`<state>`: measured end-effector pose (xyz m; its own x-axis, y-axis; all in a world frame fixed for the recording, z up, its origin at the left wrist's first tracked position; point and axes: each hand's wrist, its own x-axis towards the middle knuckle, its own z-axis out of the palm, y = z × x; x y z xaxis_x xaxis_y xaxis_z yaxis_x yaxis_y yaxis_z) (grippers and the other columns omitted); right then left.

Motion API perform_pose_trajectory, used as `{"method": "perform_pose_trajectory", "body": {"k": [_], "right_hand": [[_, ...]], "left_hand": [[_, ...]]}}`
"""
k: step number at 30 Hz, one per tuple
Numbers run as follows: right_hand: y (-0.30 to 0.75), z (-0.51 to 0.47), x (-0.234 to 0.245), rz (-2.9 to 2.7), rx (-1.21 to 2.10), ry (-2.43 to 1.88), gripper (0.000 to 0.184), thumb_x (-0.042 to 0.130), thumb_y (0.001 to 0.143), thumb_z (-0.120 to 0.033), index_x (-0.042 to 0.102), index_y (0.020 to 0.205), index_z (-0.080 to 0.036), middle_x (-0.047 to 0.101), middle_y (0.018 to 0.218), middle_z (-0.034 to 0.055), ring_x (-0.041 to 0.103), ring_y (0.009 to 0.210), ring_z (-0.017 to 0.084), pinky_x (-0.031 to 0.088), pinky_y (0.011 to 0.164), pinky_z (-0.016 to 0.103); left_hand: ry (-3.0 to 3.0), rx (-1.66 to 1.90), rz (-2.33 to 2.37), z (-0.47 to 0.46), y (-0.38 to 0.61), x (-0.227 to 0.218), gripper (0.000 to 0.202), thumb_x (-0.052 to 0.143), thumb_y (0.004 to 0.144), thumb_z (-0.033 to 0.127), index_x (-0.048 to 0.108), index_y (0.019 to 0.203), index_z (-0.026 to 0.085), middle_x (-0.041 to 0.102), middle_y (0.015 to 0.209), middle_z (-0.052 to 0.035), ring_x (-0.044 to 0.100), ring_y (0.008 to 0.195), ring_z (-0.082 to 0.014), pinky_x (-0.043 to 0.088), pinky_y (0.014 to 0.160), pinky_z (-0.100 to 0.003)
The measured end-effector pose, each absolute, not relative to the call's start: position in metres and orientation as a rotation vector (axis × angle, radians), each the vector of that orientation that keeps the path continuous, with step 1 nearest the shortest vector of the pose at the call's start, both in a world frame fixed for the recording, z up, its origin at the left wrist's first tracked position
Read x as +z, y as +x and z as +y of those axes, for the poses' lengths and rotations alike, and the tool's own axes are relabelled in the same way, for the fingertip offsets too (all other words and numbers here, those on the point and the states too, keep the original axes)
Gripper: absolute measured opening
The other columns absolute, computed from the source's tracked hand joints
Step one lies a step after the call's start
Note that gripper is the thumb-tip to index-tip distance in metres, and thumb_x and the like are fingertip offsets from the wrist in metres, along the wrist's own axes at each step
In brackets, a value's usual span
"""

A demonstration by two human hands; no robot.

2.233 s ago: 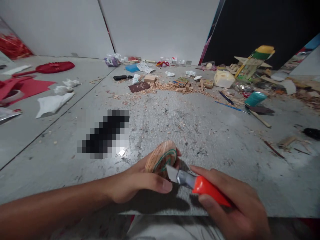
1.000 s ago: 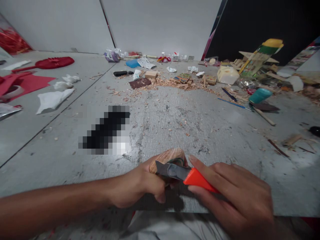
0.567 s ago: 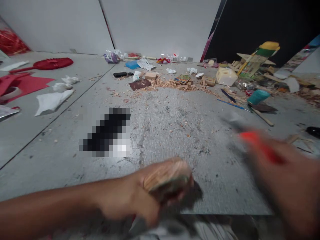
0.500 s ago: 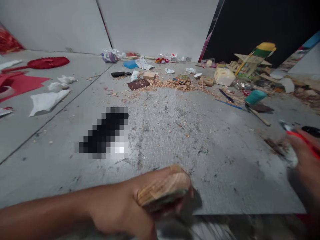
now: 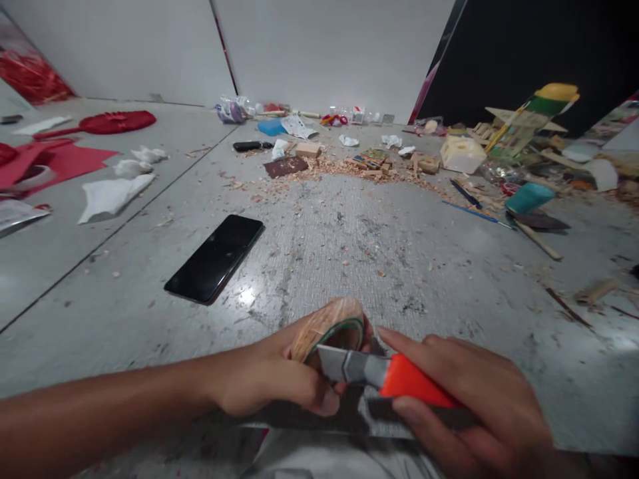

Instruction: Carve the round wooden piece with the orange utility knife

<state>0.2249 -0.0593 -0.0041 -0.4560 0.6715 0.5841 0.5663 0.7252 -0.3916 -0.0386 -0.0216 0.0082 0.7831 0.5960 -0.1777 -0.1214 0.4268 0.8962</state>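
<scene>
Facing white panels (image 5: 329, 53), shavings (image 5: 322, 169) strew the grey surface (image 5: 309, 256) (left hand (image 5: 279, 376) grips wood (image 5: 322, 327), right hand (image 5: 482, 396) knife (image 5: 412, 382)).

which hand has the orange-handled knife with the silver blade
The right hand holds the orange-handled, metal-bladed knife; the left hand instead grips the light brown, rounded wooden piece with green edging.
</scene>
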Motion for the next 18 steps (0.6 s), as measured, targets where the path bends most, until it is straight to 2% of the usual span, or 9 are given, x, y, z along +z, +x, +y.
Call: {"method": "perform_pose_trajectory", "body": {"k": [4,10,18], "right_hand": [[0.2141,-0.0534,-0.0053,-2.183,0.254,-0.917,0.042,0.061,0.112,-0.033,0.061,0.153,-0.03,0.078,0.089,0.001,0.072,0.068,0.02,0.055,0.061,0.035],[0.214,-0.0526,0.0,-2.186,0.084,-0.908,0.035,0.06,0.115,-0.035,0.066,0.148,-0.023,0.071,0.08,-0.0013,0.067,0.064,0.016,0.05,0.059,0.033],[0.2162,-0.0527,0.0034,-2.192,-0.03,-0.942,0.032,0.056,0.118,-0.042,0.071,0.14,-0.025,0.07,0.077,-0.0033,0.065,0.063,0.014,0.047,0.06,0.033]], "left_hand": [[1.069,0.47,0.527,-0.0225,-0.0404,0.0059,0.043,0.084,0.069,0.018,0.054,0.101,0.021,0.057,0.088,0.0041,0.047,0.079,-0.0149,0.036,0.068,-0.028],[1.159,0.542,0.532,-0.0242,-0.0388,0.01,0.035,0.078,0.075,0.014,0.053,0.097,0.023,0.052,0.088,0.0051,0.044,0.078,-0.0141,0.036,0.068,-0.027],[1.008,0.404,0.488,-0.0259,-0.0361,0.0146,0.037,0.074,0.066,0.016,0.054,0.096,0.022,0.055,0.095,0.0014,0.05,0.083,-0.0165,0.041,0.07,-0.028]]}}
